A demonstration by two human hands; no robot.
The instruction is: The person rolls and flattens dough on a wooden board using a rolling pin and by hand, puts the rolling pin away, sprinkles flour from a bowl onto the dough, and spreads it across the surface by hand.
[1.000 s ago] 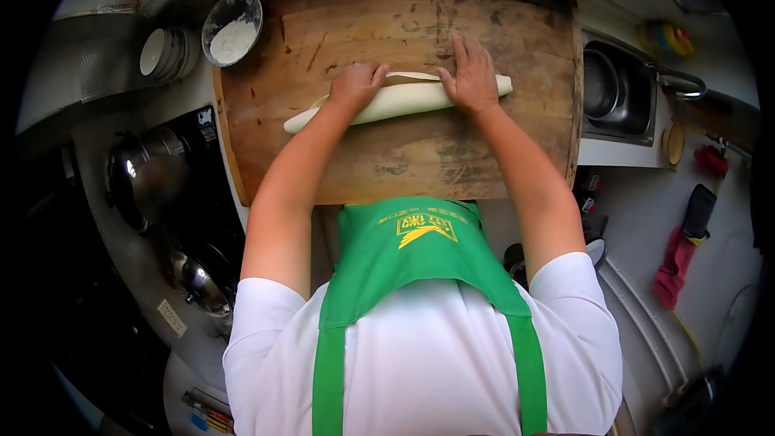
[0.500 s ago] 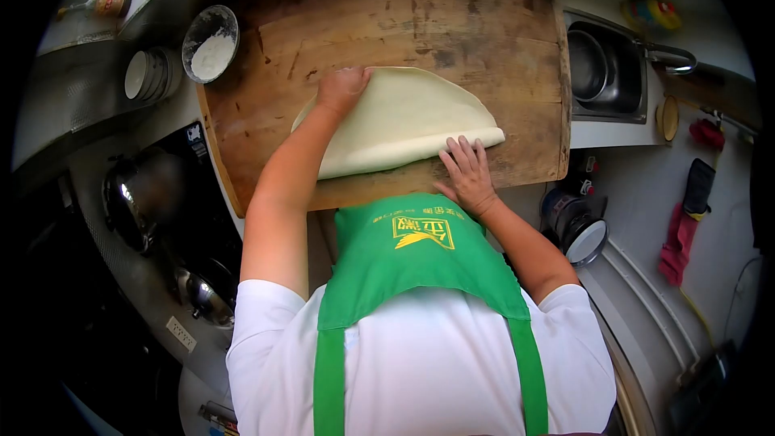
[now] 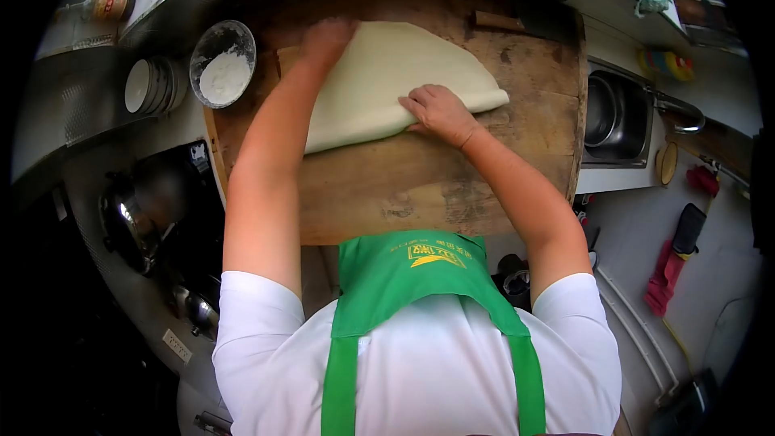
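Both hands lie on the dough (image 3: 379,81): left hand (image 3: 327,35) grips its far edge, right hand (image 3: 436,109) presses flat, fingers together, near edge.

Dough sheet (image 3: 379,81) lies on the board (image 3: 420,178); flour bowl (image 3: 223,63) left, sink (image 3: 617,117) right of it.

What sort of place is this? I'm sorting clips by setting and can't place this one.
Most likely a working kitchen, perhaps a commercial one. A sheet of dough lies on a large wooden board with a bowl of flour beside it, pots on one side and a steel sink on the other.
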